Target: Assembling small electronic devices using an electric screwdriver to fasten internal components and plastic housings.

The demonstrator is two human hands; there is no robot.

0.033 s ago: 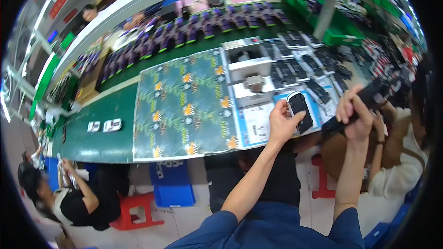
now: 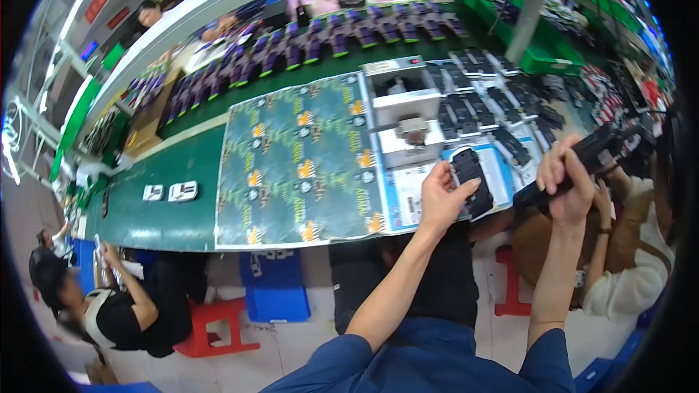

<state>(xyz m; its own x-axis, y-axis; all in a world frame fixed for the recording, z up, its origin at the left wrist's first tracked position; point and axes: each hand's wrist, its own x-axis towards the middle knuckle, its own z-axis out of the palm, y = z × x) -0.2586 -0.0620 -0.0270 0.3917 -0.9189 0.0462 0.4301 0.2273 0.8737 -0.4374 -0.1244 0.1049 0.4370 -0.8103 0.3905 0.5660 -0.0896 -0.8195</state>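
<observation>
Held over the table's near edge, a toy car (image 2: 473, 188) shows its black underside, with a thin pale rim at its top. My left hand (image 2: 444, 196) is closed on its left side, the thumb lying across the black base. Off to the right, my right hand (image 2: 566, 182) wraps around a long black handheld tool (image 2: 601, 149), tilted with its lower end toward the car. That end is dark, and I cannot make out its tip. Under the car lies a blue-and-white printed sheet (image 2: 405, 200). Just beyond stands a silver metal fixture (image 2: 408, 138) with a clamp-like block.
Rows of black car bases (image 2: 466, 113) lie right of the fixture. A patterned mat (image 2: 291, 167) covers the middle; two white toy cars (image 2: 183, 191) rest farther left. Purple-and-black parts (image 2: 313, 47) line the back, beside a green bin (image 2: 553, 62). Co-workers sit on both sides.
The view has shifted slightly, so the table appears a little farther right. The car is turned a little, showing less of its white rim. Both hands keep their holds.
</observation>
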